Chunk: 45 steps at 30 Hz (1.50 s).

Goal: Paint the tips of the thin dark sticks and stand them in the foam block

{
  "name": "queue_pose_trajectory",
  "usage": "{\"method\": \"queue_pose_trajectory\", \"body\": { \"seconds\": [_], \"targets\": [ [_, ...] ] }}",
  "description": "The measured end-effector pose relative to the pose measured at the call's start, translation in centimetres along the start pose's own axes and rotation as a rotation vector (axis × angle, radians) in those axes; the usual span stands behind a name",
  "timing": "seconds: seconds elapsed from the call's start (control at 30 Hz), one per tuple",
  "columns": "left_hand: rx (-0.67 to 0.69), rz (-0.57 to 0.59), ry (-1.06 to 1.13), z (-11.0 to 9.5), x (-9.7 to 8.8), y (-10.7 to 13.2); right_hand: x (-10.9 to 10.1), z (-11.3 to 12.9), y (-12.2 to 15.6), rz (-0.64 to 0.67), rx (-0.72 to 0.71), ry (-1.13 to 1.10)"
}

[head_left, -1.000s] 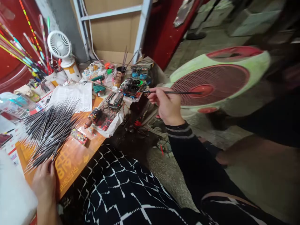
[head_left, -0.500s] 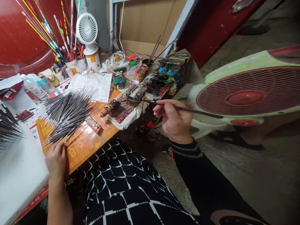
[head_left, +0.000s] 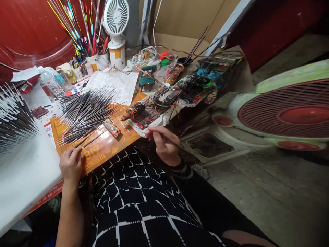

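Brush (head_left: 171,140) is sitting pinched between the thumb and curled fingers of my right hand (head_left: 163,144), which is gripping its thin dark shaft just beside the paint-spattered cloth (head_left: 147,120) without touching it, as far as I can tell. My left hand (head_left: 71,164) is lying half open, palm down on the orange board (head_left: 108,145), with its fingertips (head_left: 80,150) touching the ends of two loose sticks (head_left: 88,140). Just above them, a spiky heap of dark sticks (head_left: 87,113) is fanning across the board, reaching toward a paper sheet (head_left: 120,85). A white foam block (head_left: 25,171) is bordering the board's left edge beside my left hand, with more sticks (head_left: 12,118) bristling over it. My checked lap (head_left: 138,195) is filling the space below the board's front edge, between my hands. Past my right wrist, concrete floor (head_left: 257,192) is running toward a big green floor fan (head_left: 282,113), leaving that side open for moving.
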State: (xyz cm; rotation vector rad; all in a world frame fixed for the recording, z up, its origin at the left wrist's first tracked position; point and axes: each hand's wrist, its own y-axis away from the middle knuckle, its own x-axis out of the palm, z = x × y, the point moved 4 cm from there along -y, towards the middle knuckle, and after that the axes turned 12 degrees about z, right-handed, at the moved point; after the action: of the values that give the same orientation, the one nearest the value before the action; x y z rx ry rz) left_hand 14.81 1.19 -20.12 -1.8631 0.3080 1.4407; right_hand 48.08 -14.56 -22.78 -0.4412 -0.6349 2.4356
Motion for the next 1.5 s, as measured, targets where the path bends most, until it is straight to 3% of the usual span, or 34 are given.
{"method": "queue_pose_trajectory", "body": {
  "seconds": [0.17,0.4,0.73,0.93,1.27,1.5],
  "targets": [
    [-0.038,0.009,-0.013,0.4,-0.2,0.6,2.8,-0.2,1.3,0.100,-0.159,0.050],
    [-0.020,0.000,-0.052,0.2,-0.4,0.5,4.0,-0.4,2.0,0.128,-0.280,0.095],
    [0.025,-0.024,-0.071,-0.1,-0.4,-0.1,4.6,-0.6,2.8,0.153,-0.319,0.105],
    [-0.028,0.028,-0.036,0.1,0.0,0.0,5.5,0.1,2.9,0.228,-0.369,0.102],
    [-0.026,0.027,-0.016,0.1,0.7,0.0,6.7,0.3,3.3,0.235,-0.393,0.104],
    [-0.021,-0.004,-0.020,-0.5,2.0,0.7,10.4,1.1,4.5,0.362,-0.560,0.023]
  ]
}}
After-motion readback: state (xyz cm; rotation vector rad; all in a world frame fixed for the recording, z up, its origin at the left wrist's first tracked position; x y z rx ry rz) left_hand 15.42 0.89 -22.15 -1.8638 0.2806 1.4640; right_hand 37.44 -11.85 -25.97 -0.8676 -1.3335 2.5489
